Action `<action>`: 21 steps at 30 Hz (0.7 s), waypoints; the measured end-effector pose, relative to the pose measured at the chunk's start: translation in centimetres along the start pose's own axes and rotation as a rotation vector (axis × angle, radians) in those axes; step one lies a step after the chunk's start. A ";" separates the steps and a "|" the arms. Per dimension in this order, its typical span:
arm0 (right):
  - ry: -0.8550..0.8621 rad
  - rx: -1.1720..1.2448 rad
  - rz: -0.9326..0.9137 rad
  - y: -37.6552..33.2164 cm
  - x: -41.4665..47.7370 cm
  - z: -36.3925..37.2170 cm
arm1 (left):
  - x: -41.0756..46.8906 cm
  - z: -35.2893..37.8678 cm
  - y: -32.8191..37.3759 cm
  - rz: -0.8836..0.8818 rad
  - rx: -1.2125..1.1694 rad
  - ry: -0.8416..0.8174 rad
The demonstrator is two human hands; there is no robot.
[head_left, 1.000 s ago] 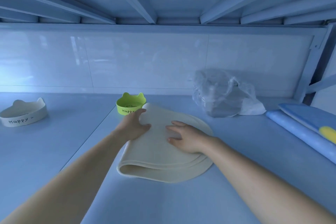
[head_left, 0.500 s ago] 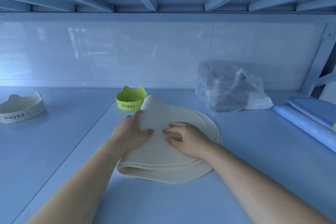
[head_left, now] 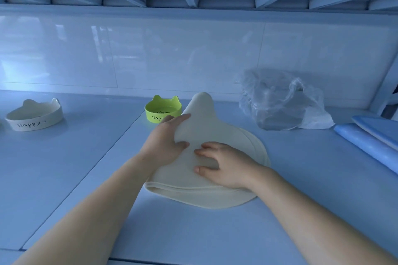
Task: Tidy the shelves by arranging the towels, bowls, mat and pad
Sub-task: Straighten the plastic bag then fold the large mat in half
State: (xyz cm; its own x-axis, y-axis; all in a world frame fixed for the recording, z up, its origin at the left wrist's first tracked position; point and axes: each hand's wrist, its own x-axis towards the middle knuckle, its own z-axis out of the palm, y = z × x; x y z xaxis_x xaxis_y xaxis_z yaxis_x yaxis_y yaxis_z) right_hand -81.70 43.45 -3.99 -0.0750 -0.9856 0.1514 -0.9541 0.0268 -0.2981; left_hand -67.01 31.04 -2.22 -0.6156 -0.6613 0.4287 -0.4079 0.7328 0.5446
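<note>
A cream round mat (head_left: 217, 194) lies folded on the shelf in front of me. My left hand (head_left: 163, 144) grips the mat's upper flap, thumb on top and fingers behind it, and the flap stands up in a peak. My right hand (head_left: 224, 163) presses down on the lower folded part with spread fingers. A green bowl with ears (head_left: 159, 112) stands just behind my left hand, partly hidden by the flap. A white bowl marked "Happy" (head_left: 34, 116) sits at the far left.
A clear plastic bag holding grey folded cloth (head_left: 280, 105) rests against the tiled back wall on the right. A blue pad and blue roll (head_left: 370, 137) lie at the right edge. The upper shelf's slats hang low overhead.
My left hand has closed on the mat's far flap and raised it into a taller peak. My right hand has stayed pressed on the mat.
</note>
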 end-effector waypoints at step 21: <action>0.033 -0.029 0.203 7.1 7.2 -4.0 | 9.9 4.6 -1.1 -0.148 -0.142 0.331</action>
State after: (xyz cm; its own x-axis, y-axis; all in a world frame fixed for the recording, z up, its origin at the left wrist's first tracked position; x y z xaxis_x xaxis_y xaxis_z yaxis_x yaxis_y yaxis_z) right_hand -90.14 37.26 -1.19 -0.2755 -0.9536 0.1218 -0.9265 0.2295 -0.2983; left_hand -75.81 24.44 -1.86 -0.2963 -0.7915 0.5346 -0.3643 0.6110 0.7028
